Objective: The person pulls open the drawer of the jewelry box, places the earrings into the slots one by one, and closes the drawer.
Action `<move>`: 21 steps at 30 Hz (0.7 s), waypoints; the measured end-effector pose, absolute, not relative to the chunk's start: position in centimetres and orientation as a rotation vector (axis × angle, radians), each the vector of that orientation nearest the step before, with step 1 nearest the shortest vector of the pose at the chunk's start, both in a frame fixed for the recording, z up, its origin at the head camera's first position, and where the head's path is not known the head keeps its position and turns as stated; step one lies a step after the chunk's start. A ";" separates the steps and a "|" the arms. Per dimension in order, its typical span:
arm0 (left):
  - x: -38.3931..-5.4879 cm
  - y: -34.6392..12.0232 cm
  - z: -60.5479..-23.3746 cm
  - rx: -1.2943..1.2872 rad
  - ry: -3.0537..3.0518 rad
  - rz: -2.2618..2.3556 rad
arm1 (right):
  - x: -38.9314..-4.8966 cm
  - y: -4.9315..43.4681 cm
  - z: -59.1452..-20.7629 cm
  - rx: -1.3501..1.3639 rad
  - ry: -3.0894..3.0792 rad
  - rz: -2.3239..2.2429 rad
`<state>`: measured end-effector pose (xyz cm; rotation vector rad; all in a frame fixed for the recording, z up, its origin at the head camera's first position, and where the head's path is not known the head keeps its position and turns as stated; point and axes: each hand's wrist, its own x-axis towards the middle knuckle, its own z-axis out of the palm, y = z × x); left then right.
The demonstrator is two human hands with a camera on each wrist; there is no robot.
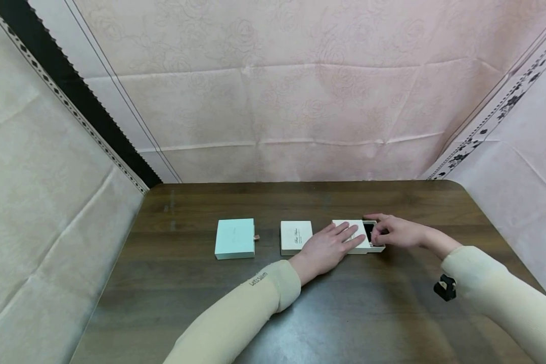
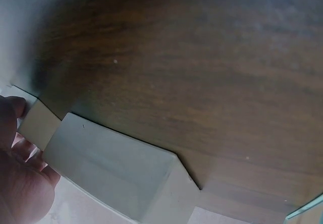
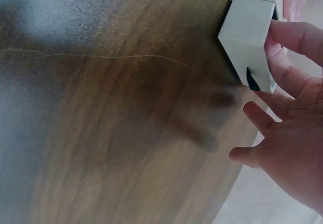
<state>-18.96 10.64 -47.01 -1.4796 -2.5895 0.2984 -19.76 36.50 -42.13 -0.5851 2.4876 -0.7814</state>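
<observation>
My left hand (image 1: 325, 250) lies with spread fingers across the top of a white drawer box (image 1: 357, 233). Out of that box's right end sticks its drawer (image 1: 376, 248), with a black inside. The thumb and a curled finger of my right hand (image 1: 398, 232) dip into the drawer, while another finger reaches along its far edge. In the right wrist view, the fingertips meet at the rim of the drawer (image 3: 247, 32), and the ring and little fingers spread away. I cannot tell whether they pinch anything. A black tab (image 3: 252, 80) shows on the drawer's end.
Just left of the left hand stands another white box (image 1: 294, 235) with dark lettering. Further left is a mint-green box (image 1: 234, 238) with a small brown tab on its right side. All stand on a brown wooden table (image 1: 186, 298), with pale patterned cloth (image 1: 273, 111) behind.
</observation>
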 end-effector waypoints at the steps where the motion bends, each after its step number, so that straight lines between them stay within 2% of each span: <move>1: -19.0 10.6 -47.0 -1.478 -2.584 0.297 | -19.7 36.5 -42.1 -0.579 2.477 -0.790; 21: -19.1 10.6 -47.4 -1.474 -2.520 0.254 | -20.1 36.8 -42.0 -0.630 2.540 -0.706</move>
